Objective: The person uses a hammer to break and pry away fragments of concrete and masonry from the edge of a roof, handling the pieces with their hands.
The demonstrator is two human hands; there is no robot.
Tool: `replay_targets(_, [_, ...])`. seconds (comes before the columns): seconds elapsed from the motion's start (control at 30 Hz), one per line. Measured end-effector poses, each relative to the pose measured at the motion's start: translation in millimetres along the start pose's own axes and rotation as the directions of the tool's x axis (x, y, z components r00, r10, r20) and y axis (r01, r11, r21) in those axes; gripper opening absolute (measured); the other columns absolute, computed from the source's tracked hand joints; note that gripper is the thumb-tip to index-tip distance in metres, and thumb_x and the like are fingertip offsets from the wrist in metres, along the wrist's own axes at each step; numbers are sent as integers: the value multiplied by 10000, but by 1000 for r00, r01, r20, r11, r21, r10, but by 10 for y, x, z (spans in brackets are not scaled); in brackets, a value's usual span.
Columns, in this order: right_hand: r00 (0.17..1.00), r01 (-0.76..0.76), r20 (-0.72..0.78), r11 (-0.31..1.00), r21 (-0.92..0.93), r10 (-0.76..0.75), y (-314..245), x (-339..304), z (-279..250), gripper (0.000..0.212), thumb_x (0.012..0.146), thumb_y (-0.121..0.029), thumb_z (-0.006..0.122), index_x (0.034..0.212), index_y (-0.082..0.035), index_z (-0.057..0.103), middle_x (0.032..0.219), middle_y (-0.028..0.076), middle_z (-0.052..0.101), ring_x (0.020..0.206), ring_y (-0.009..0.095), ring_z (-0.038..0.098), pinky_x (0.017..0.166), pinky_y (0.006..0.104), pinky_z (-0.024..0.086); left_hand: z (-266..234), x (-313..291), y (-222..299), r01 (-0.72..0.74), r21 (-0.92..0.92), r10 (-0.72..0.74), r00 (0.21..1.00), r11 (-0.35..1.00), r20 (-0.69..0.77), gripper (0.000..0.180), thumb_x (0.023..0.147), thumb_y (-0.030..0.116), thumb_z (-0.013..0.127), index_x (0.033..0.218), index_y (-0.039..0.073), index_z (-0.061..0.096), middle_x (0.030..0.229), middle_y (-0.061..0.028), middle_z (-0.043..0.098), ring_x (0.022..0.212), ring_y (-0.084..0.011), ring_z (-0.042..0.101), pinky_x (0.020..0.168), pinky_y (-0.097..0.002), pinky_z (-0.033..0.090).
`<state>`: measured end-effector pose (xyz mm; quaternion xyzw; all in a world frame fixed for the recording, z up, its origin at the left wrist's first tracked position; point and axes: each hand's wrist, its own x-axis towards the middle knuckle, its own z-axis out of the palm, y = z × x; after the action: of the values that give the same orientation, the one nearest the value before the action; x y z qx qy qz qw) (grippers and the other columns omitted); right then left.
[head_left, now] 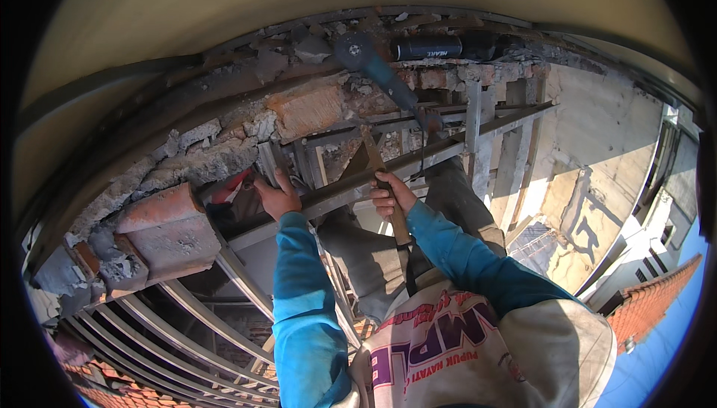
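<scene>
My right hand [393, 196] is wrapped round a long wooden handle [375, 153], held upright in front of my body. Its upper end tapers beside the metal beam; the lower part darkens near my waist, and I cannot make out what is fixed there. To the left, my left hand [278, 196] has its fingers apart beside the slanting metal beam [336, 197] and the broken masonry, with nothing visible in it. Close to those fingers is a red item [230, 187], partly in shadow, whose kind I cannot tell.
A blue-grey power tool [381, 76] lies on the rubble ledge, its cord hanging down. Next to it rests a black cylinder [429, 48]. Broken brick [306, 111] and a ridge tile [170, 232] edge the ledge. Metal bars [205, 315] run over a drop at lower left.
</scene>
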<state>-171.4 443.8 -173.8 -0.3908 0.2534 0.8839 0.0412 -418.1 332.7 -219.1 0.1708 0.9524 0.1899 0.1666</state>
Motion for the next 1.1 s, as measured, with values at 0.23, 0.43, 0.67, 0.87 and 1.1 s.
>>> replay_targets(0.23, [902, 183, -425, 956, 228, -72, 121, 321, -216, 274, 915, -298, 578, 785, -79, 475, 584, -27, 434, 456, 83, 446, 458, 218, 422, -47, -12, 9, 21, 15, -22, 999, 1000, 39, 706, 918, 532, 497, 1299, -59, 429, 1229, -350, 516, 1135, -505, 499, 921, -510, 424])
replay_targets(0.43, [995, -69, 71, 997, -16, 70, 120, -56, -50, 245, 913, -328, 594, 832, -111, 516, 592, -37, 457, 456, 64, 459, 423, 223, 411, -66, -4, 67, 78, -3, -78, 993, 997, 92, 739, 918, 530, 499, 1357, -53, 384, 1271, -349, 495, 1156, -503, 490, 936, -504, 420])
replay_targets(0.67, [913, 162, -406, 885, 436, 33, -53, 364, -356, 274, 899, -338, 610, 807, -103, 503, 595, -42, 468, 460, 54, 457, 427, 227, 408, -95, -41, 149, 0, 13, 0, 1000, 1000, 1, 705, 916, 548, 487, 1281, -53, 438, 1177, -346, 546, 1085, -509, 531, 900, -517, 435])
replay_targets(0.87, [982, -176, 32, 968, -178, 185, 254, -296, 132, 229, 955, -331, 537, 893, -113, 502, 598, -52, 402, 427, 65, 416, 400, 260, 389, -88, -73, 53, -11, 19, 12, 999, 1000, -30, 695, 914, 564, 480, 1234, -53, 459, 1130, -343, 561, 1013, -512, 560, 835, -540, 448])
replay_targets(1.1, [873, -244, -484, 803, -544, -63, 380, -383, -149, 219, 894, -241, 607, 997, -88, 490, 616, -16, 446, 435, 110, 443, 405, 287, 376, -33, -27, 19, 34, 67, -36, 999, 997, 22, 698, 916, 565, 475, 1244, -52, 459, 1149, -338, 559, 1025, -506, 560, 832, -538, 458])
